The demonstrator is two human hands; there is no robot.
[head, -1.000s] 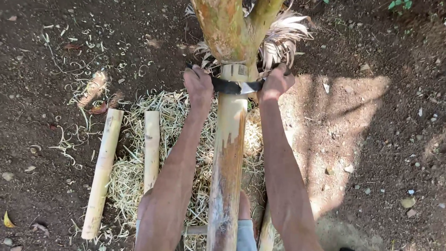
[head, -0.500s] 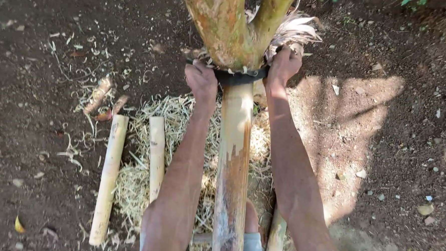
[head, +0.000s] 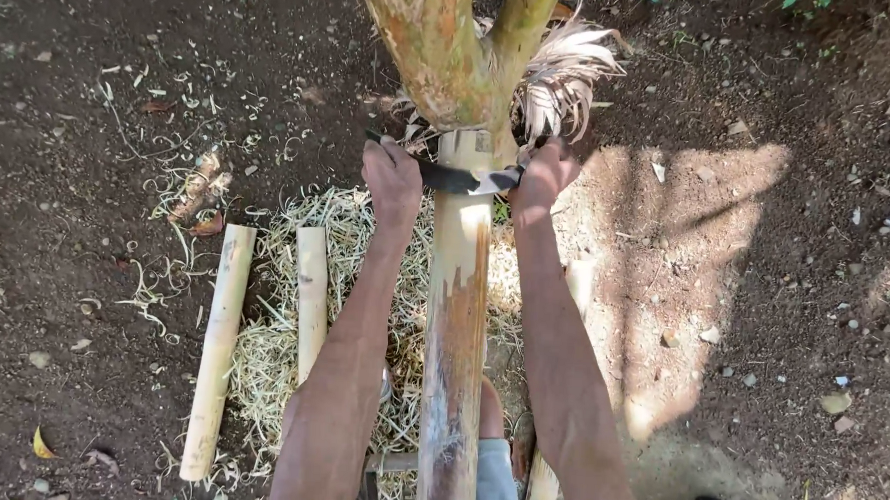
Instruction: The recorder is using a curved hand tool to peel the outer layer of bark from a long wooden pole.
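One bamboo pole (head: pixel 454 330) in work, long axis running straight away from the person, near end at the bottom edge of the view between the forearms, far end butted into the fork of a tree trunk (head: pixel 434 50). Pole sits raised over the ground, part of its skin scraped off, brown patches left on the middle stretch.

One dark curved blade (head: pixel 458 178) lies crosswise on the pole near its far end, at right angles to the pole's axis. Left hand (head: pixel 392 181) clenched around the blade's left end, fingers fully closed. Right hand (head: pixel 543 174) clenched around the right end, fingers wrapped shut too. Both arms extended, one on each side of the pole.

On the ground left of the pole: two cut bamboo pieces, a long one (head: pixel 217 355) and a shorter one (head: pixel 311 299), both lying roughly parallel to the pole, near each other but not touching. One more pale piece (head: pixel 543 484) partly hidden under the right forearm. A pile of pale shavings (head: pixel 280 353) spreads under the pole and the short piece. Loose curls (head: pixel 164 268) scattered further left on the dark soil (head: pixel 763 294).
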